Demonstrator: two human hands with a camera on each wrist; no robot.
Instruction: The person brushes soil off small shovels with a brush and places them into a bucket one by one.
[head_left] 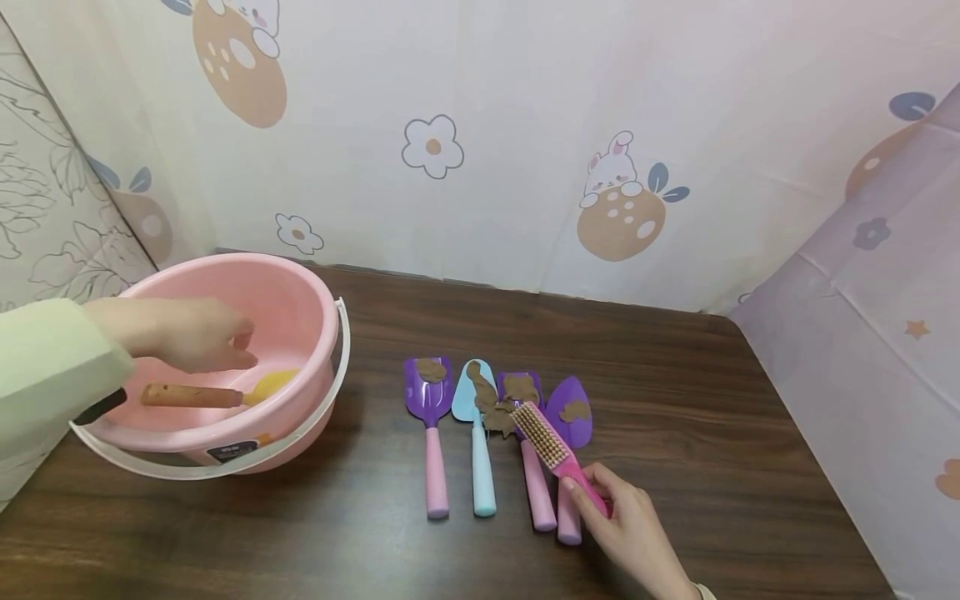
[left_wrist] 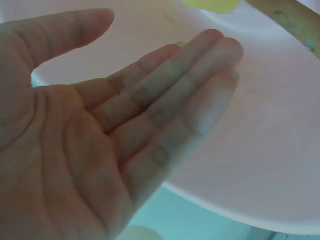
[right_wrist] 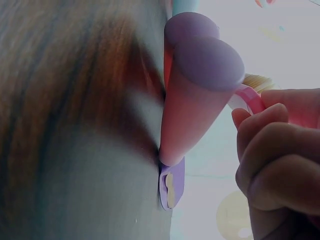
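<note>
My left hand (head_left: pixel 197 333) reaches over the pink bucket (head_left: pixel 247 265), its fingers straight and close together with nothing in them, as the left wrist view shows. Beneath it a yellow-headed shovel with a brown handle (head_left: pixel 187 396) leans inside the bucket. My right hand (head_left: pixel 626 521) grips the handle of a pink brush (head_left: pixel 547 442). The bristles lie over a purple square-headed shovel (head_left: pixel 536 487) smeared with brown, mud-like stuff (head_left: pixel 498 419). Left of it is a light blue shovel (head_left: pixel 482 475), also smeared. A purple pointed shovel (head_left: pixel 576 433) lies partly under the brush hand.
Another purple shovel (head_left: pixel 435 471) with a pink handle and a brown patch lies leftmost in the row. The bucket's white handle (head_left: pixel 341 358) hangs down at its front and right. Printed curtains (head_left: pixel 510 92) stand behind and beside the dark wooden table (head_left: pixel 712 400).
</note>
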